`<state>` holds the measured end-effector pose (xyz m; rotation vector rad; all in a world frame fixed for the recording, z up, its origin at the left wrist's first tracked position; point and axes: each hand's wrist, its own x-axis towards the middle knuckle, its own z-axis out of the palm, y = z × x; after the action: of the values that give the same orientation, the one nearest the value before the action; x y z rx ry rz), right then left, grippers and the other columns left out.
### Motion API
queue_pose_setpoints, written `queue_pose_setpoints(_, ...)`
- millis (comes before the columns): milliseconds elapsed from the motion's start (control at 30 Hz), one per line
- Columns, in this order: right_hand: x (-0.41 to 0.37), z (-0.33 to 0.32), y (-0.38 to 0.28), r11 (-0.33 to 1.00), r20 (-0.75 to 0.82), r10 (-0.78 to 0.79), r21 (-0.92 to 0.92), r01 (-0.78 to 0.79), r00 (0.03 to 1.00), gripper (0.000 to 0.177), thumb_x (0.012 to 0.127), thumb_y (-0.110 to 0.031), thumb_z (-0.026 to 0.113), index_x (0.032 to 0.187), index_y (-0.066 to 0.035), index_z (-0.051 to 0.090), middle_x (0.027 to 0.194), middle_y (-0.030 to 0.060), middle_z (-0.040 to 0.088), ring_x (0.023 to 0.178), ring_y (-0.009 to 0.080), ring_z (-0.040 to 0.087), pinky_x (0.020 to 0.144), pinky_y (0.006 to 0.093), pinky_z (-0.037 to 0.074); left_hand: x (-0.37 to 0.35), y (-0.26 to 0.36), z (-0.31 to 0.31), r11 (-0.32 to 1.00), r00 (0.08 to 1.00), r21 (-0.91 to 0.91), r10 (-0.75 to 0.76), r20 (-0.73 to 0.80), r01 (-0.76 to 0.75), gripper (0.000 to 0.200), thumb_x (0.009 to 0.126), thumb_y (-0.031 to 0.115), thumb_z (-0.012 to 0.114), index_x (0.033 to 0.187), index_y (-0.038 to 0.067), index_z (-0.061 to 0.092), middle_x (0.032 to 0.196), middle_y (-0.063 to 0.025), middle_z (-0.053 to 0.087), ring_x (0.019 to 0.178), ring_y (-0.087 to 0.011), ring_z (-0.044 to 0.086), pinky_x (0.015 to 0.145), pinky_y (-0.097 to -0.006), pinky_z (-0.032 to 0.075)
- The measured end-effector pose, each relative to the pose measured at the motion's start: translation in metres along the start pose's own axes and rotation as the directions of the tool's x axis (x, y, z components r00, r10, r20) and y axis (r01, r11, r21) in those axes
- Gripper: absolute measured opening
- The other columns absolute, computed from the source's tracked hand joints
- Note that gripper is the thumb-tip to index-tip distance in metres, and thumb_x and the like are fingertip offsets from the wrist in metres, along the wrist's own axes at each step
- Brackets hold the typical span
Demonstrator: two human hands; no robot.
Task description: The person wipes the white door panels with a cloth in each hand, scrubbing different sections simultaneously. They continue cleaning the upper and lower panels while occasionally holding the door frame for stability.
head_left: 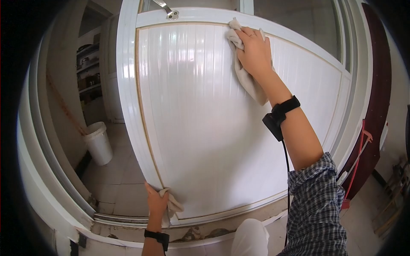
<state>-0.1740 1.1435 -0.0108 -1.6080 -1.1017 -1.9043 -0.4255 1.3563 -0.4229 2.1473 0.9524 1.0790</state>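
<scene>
A white door panel in a pale frame fills the middle of the view. My right hand presses a light beige cloth to the panel's upper edge, with the cloth hanging below the fingers. Down at the panel's lower left corner, my left hand is closed on a second beige cloth, beside the door frame. Black straps are around both wrists or forearms, and a cable hangs from the right one. Above the panel at the left is a metal handle.
Left of the door, an opening shows a white bucket on the tiled floor and shelves behind. A floor track runs under the door. At the right are a dark red panel and a red-handled tool. A knee shows below.
</scene>
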Motion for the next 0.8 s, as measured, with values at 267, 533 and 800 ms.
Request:
queue_pose_setpoints(267, -0.006, 0.001, -0.007, 0.999, 0.018, 0.019, -0.043, -0.019, 1.0, 0.04, 0.071, -0.008, 0.062, 0.111, -0.012, 0.059, 0.112, 0.0003, 0.056, 0.105, 0.0218, 0.048, 0.085, 0.042, 0.035, 0.002, -0.002, -0.001, 0.999, 0.999, -0.021, -0.031, 0.038, 0.031, 0.096, 0.073, 0.018, 0.067, 0.14, -0.006, 0.002, 0.111, -0.0351, 0.052, 0.097, -0.0463, 0.056, 0.082, -0.0453, 0.047)
queue_pose_setpoints(533, -0.056, -0.013, -0.01, 0.984, 0.078, -0.072, 0.17, 0.058, 0.994, 0.038, 0.07, -0.008, 0.061, 0.108, -0.01, 0.06, 0.107, 0.0043, 0.057, 0.103, 0.0247, 0.049, 0.084, 0.0412, 0.036, 0.004, -0.009, 0.005, 0.996, 1.0, -0.086, 0.028, -0.002, -0.029, 0.095, 0.073, 0.018, 0.067, 0.14, -0.006, 0.002, 0.112, -0.0359, 0.05, 0.098, -0.0473, 0.055, 0.084, -0.0457, 0.047)
queue_pose_setpoints(800, -0.005, -0.002, 0.016, 0.895, -0.069, 0.174, 0.428, -0.128, 0.982, 0.035, 0.07, -0.007, 0.055, 0.105, -0.006, 0.063, 0.106, 0.0085, 0.06, 0.101, 0.0296, 0.051, 0.084, 0.0422, 0.038, 0.003, -0.004, 0.0, 0.999, 1.0, -0.051, -0.007, 0.023, 0.008, 0.098, 0.072, 0.018, 0.069, 0.14, -0.006, 0.003, 0.117, -0.0353, 0.048, 0.1, -0.0473, 0.054, 0.084, -0.0458, 0.046)
